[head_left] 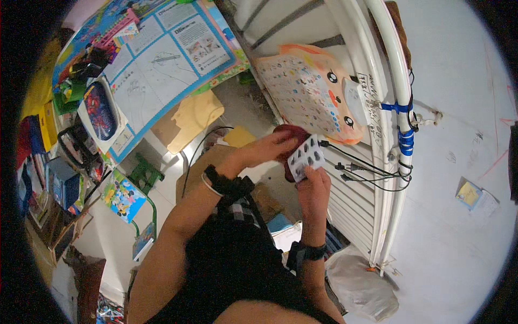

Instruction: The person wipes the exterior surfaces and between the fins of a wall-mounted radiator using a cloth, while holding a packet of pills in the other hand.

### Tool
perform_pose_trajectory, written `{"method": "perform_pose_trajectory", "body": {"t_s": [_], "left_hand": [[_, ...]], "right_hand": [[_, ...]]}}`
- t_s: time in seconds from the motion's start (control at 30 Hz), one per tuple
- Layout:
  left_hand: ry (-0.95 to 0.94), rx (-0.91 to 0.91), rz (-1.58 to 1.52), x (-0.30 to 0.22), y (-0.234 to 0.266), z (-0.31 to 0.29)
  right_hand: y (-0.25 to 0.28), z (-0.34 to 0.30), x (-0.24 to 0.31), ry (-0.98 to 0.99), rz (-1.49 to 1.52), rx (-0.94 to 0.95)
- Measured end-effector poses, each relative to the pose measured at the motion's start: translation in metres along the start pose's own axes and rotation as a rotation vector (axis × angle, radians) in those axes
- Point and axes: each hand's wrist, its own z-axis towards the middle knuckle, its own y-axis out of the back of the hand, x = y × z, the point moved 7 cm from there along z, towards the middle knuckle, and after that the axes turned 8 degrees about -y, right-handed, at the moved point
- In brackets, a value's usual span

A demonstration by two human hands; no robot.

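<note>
Both my hands meet in the middle of the head view. My left hand [267, 148] reaches in from the left and grips the upper left side of a small white card with several dark oval pieces on it [306, 155]. My right hand [314, 186] holds the same card from below with thumb and fingers. Behind the card, a dark red object [288, 132] rests against my left hand; what it is cannot be made out. A dark band sits on each wrist.
A white slatted frame [372, 178] with black cables [367, 167] and blue tape stands to the right, an orange cartoon chart [307, 86] leaning on it. A large blue-edged poster [162, 59], toys and books fill the left. A plastic bag [359, 283] lies below.
</note>
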Motion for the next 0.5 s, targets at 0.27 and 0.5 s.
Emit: {"method": "perform_pose_trajectory", "body": {"t_s": [0.27,0.5], "left_hand": [[-0.279,-0.324,0.032,-0.030,0.071,0.005],[-0.285,-0.505,0.152,-0.033,0.121,0.005]], "right_hand": [[-0.033,0.020,-0.004,0.027,0.105,0.150],[-0.020,0.020,-0.006,-0.021,0.085,0.040]]}}
